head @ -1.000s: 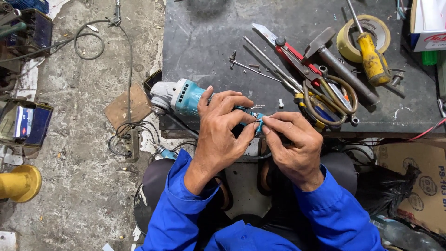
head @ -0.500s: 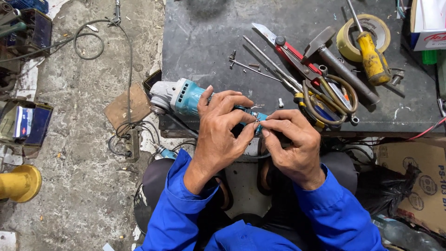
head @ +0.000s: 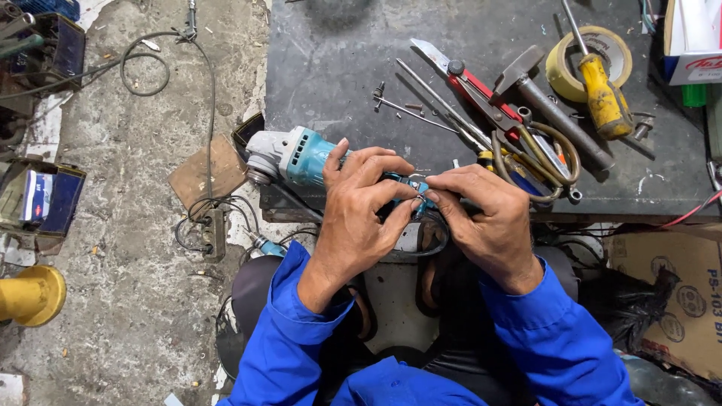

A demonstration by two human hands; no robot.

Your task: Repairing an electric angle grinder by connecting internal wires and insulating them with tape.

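At the front edge of the dark desk (head: pixel 338 68), a teal angle grinder (head: pixel 301 156) lies on its side, its grey head pointing away from the hands and its rear end hidden under them. Over that rear end the left hand (head: pixel 361 203) and right hand (head: pixel 485 218) meet, each grip pinched with the fingertips on a small teal part (head: pixel 416 186) of the grinder. Beyond the grinder lie thin metal rods (head: pixel 432 105), red-handled pliers (head: pixel 489 105), a hammer (head: pixel 549 105), a yellow screwdriver (head: pixel 602 94) and a tape roll (head: pixel 564 64).

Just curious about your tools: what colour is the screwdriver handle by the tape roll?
Yellow; the screwdriver handle shows clearly in the head view.
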